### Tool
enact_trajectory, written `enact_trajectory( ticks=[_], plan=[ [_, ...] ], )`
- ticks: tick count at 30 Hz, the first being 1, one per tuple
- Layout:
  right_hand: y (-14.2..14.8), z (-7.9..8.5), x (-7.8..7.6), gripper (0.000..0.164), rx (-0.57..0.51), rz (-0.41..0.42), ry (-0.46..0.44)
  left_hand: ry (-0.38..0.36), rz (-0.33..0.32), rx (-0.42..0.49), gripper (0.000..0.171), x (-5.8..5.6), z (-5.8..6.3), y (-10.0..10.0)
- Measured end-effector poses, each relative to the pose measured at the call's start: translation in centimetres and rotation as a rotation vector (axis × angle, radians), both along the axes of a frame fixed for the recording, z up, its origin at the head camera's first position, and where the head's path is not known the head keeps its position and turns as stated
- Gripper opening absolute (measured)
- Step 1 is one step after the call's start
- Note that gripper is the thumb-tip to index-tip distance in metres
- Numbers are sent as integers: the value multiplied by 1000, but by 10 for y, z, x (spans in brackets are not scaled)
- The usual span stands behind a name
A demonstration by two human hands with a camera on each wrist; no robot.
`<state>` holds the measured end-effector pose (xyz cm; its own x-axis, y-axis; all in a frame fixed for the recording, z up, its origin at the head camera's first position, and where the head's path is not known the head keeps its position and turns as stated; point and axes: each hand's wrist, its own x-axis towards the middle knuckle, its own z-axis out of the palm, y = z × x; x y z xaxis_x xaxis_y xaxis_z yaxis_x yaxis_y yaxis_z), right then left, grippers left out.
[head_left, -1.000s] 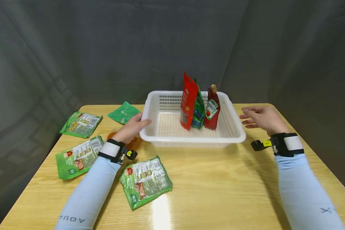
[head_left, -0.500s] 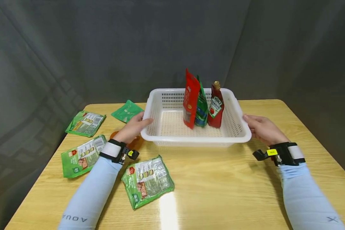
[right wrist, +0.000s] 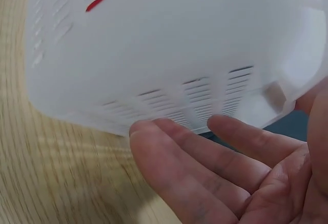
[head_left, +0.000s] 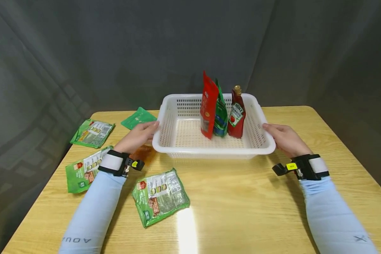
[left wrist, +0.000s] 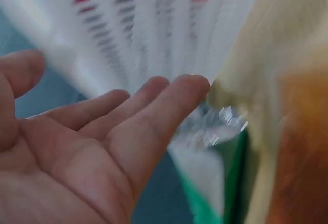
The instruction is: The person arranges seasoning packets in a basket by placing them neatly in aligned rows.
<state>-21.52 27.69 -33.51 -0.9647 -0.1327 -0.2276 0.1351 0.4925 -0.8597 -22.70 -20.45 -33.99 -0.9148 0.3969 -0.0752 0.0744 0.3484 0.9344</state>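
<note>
A white plastic basket (head_left: 213,151) with slotted sides stands toward the back of the table. Inside it, a red pouch (head_left: 208,109), a green pouch (head_left: 221,116) and a ketchup bottle (head_left: 236,114) stand upright. My left hand (head_left: 138,135) is at the basket's left end, fingers extended and thumb raised away from the rim. Those straight fingers (left wrist: 154,116) point toward the slotted wall in the left wrist view. At the opposite end is my right hand (head_left: 287,139), its thumb by the rim and its nearly straight fingers (right wrist: 189,162) along the outer wall.
An orange-brown packet (head_left: 144,154) lies partly under my left hand, with a plain green packet (head_left: 138,117) behind it. Green printed packets lie at the far left (head_left: 93,133), the left (head_left: 85,171) and front centre (head_left: 161,196). Dark cloth (head_left: 177,46) hangs behind the table.
My right hand has come in from the right to the basket's end. The left thumb, earlier over the rim, has come off it. The basket keeps its place.
</note>
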Motion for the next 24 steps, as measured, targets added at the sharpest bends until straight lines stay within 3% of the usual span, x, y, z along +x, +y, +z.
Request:
enact_trajectory(
  ticks=[6, 11, 18, 24],
  plan=[
    [0, 0, 0, 81, 21, 9, 5, 27, 64, -34, 59, 9, 19, -23],
    [0, 0, 1, 82, 40, 2, 6, -6, 201, -24, 60, 14, 23, -38],
    [-1, 1, 3, 78, 33, 4, 35, -236, 411, -23, 78, -1, 10, -49],
    [0, 2, 5, 79, 48, -1, 42, -420, 536, 46, 91, -22, 13, -41]
  ],
)
